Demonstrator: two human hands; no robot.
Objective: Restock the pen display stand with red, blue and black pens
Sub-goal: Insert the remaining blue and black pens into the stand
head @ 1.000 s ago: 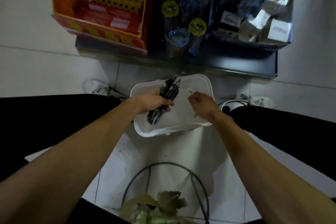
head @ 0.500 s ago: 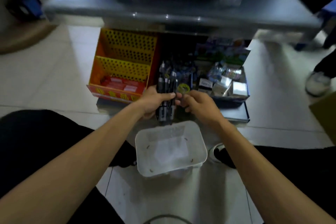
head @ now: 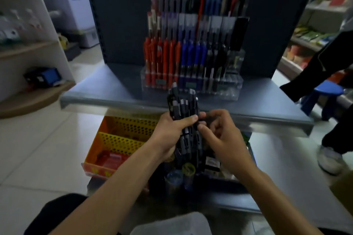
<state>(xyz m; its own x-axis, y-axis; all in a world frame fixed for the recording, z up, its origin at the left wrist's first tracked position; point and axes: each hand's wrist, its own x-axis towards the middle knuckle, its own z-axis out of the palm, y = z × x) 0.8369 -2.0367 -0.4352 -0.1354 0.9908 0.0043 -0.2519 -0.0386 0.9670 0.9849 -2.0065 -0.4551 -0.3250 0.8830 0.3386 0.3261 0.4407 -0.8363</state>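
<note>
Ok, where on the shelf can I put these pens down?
Bare shelf left of the stand, out to the edge, and another patch to its right. The strip before the stand is narrow, behind the pens. The lower shelf is crowded: orange box, jars.

**Lighting and image quality.** Dim, underexposed interior in soft, diffuse light, brighter toward the left. The pale floor tiles [head: 34,139] and the front lip of the grey shelf [head: 114,109] are the lightest areas, and the lip carries a streak of glare. Packaged goods [head: 177,179] beneath the shelf lie in deep shadow. Motion blur softens the whole frame. The pen display stand [head: 229,89] smears toward its upper tiers, and the black pens [head: 183,105] have soft edges. Wide-angle distortion bows the side shelving [head: 28,49] at the margins. The white container [head: 172,225] at the bottom edge is out of focus.
</note>
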